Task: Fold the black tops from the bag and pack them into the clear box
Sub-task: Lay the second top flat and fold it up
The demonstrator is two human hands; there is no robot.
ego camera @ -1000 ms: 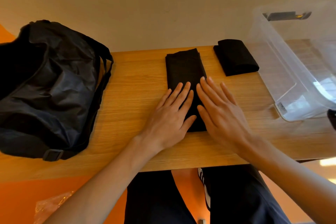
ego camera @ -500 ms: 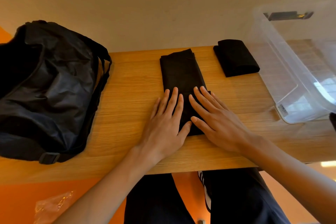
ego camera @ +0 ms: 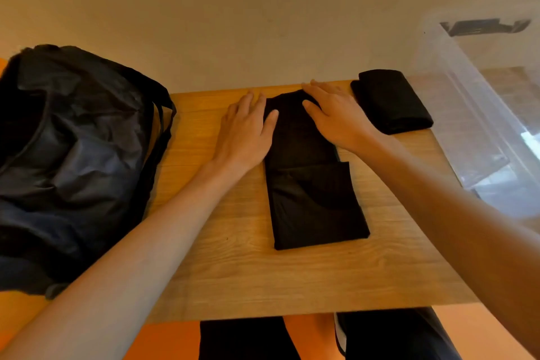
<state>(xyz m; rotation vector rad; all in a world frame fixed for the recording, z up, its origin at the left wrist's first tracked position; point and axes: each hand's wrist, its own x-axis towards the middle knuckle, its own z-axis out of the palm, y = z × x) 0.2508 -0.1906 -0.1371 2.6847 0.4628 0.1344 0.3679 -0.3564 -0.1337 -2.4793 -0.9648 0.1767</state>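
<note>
A black top (ego camera: 309,184) lies as a long folded strip down the middle of the wooden table (ego camera: 233,272). My left hand (ego camera: 247,128) rests flat at the strip's far left corner, thumb on the cloth. My right hand (ego camera: 333,114) lies flat over its far right corner, fingers reaching the table's back edge. A second black top (ego camera: 391,101), folded small, sits to the right of my right hand. The clear box (ego camera: 479,114) stands at the right, and the black bag (ego camera: 73,161) slumps at the left.
A plain wall runs right behind the table's back edge. My dark-trousered legs (ego camera: 380,336) show under the near edge, above an orange floor. The box overhangs the right side of the table.
Both hands slid from the near end of the strip to its far end. The near end of the top now lies uncovered.
</note>
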